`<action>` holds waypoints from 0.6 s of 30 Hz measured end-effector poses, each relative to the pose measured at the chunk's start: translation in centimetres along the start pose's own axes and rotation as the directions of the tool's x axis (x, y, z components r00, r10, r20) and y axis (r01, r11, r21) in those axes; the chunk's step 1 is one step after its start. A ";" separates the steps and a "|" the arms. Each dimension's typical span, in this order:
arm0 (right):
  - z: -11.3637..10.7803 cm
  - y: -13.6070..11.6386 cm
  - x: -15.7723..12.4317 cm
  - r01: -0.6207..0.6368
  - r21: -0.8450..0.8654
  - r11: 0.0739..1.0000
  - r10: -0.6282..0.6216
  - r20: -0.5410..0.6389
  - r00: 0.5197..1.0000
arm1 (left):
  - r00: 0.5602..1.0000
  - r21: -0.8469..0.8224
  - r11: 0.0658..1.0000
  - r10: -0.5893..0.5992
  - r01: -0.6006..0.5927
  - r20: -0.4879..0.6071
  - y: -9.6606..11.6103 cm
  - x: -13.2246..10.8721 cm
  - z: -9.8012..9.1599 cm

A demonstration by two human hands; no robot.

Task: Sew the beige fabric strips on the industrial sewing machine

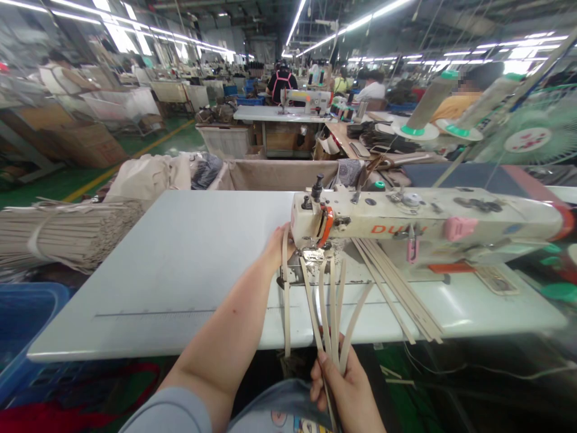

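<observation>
A sewing machine (pixel 424 225) stands on the pale table (pixel 180 252), its needle end toward the middle. My right hand (pixel 340 376) is closed around several beige strips (pixel 332 307) in front of the table's near edge. These strips fan out up to the area under the needle. My left hand (pixel 278 245) reaches to the left side of the machine head, and its fingers are mostly hidden behind a strip and the head. That single strip (pixel 286 313) passes in front of the left hand and hangs over the near edge. More loose strips (pixel 401 288) lie under the machine arm.
A tied bundle of strips (pixel 58 234) sits at the left, above a blue crate (pixel 27 325). A fabric-lined bin (pixel 279 174) stands behind the table. Thread cones (pixel 424 105) and a fan (pixel 527 138) are at right. Other people work at machines farther back.
</observation>
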State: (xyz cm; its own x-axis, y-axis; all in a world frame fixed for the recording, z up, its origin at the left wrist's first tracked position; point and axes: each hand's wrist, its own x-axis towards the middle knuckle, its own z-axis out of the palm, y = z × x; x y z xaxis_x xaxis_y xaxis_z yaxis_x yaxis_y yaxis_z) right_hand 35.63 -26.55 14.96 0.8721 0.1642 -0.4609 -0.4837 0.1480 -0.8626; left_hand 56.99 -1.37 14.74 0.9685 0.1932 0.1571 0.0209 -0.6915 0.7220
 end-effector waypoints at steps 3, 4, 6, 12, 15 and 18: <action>0.4 0.1 0.1 0.007 0.012 1.000 -0.007 -0.015 1.000 | 0.999 0.004 1.000 0.027 -0.027 -0.027 0.3 -0.3 -0.3; 0.5 0.1 0.1 0.010 0.014 1.000 -0.010 -0.019 1.000 | 0.999 0.005 1.000 0.025 -0.025 -0.028 0.4 -0.4 -0.3; 0.7 0.0 0.2 0.015 0.021 1.000 -0.014 -0.024 1.000 | 0.999 0.011 1.000 0.016 -0.016 -0.036 0.4 -0.5 -0.3; 1.0 0.1 0.3 0.013 0.028 1.000 -0.012 -0.041 0.999 | 0.996 -0.002 0.999 0.038 -0.038 -0.075 0.2 -0.7 0.0; 1.0 0.1 0.3 0.013 0.021 1.000 -0.012 -0.044 0.999 | 0.995 -0.020 0.999 0.042 -0.044 -0.090 0.0 -0.7 0.3; 1.0 0.0 0.3 0.017 0.012 1.000 -0.016 -0.042 0.999 | 0.994 -0.038 0.997 0.065 -0.068 -0.093 -0.2 -0.6 0.4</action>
State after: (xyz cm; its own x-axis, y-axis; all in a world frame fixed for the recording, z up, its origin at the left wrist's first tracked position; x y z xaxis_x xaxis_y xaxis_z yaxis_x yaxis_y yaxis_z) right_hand 35.84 -25.47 15.02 0.8821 0.1208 -0.4552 -0.4699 0.1621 -0.8677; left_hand 56.48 -1.66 14.23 0.9407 0.2117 0.2652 -0.0550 -0.6759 0.7349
